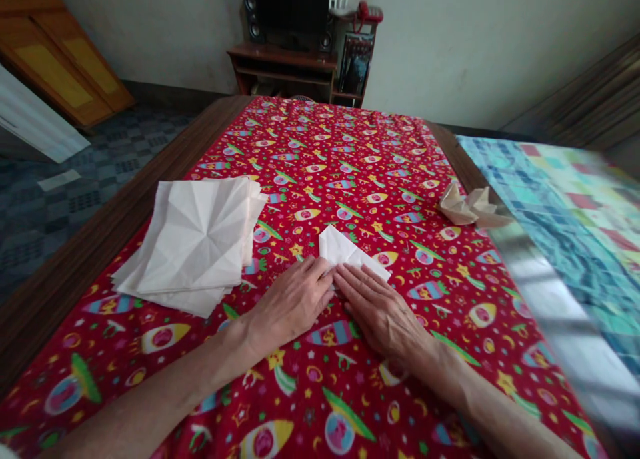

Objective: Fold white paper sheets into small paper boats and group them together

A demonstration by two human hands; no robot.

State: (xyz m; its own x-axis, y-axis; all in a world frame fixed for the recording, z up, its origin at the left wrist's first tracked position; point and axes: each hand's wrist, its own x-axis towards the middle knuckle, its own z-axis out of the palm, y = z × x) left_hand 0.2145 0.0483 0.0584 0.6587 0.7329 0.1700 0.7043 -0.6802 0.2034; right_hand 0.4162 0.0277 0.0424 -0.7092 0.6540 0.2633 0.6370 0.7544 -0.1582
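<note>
A small folded sheet of white paper [345, 247] lies on the red patterned cloth, its top corner pointing away from me. My left hand [303, 295] is at the paper's near left edge with its fingers curled and the fingertips pinching there. My right hand [375, 305] lies flat over the near right part, fingers stretched out and pressing down. Both hands' fingertips almost meet, and they cover the paper's lower edge. Left of the hands is a loose stack of creased white paper squares [200, 235]; the top one shows fold lines meeting at its middle.
Folded paper pieces [473, 207] stand at the table's right edge. The red cloth [320, 179] covers the wooden table [165, 155]. A bed with a patchwork cover [565, 205] adjoins on the right. Beyond the table are a desk [285, 62] with a screen, speakers and a red telephone [369, 12].
</note>
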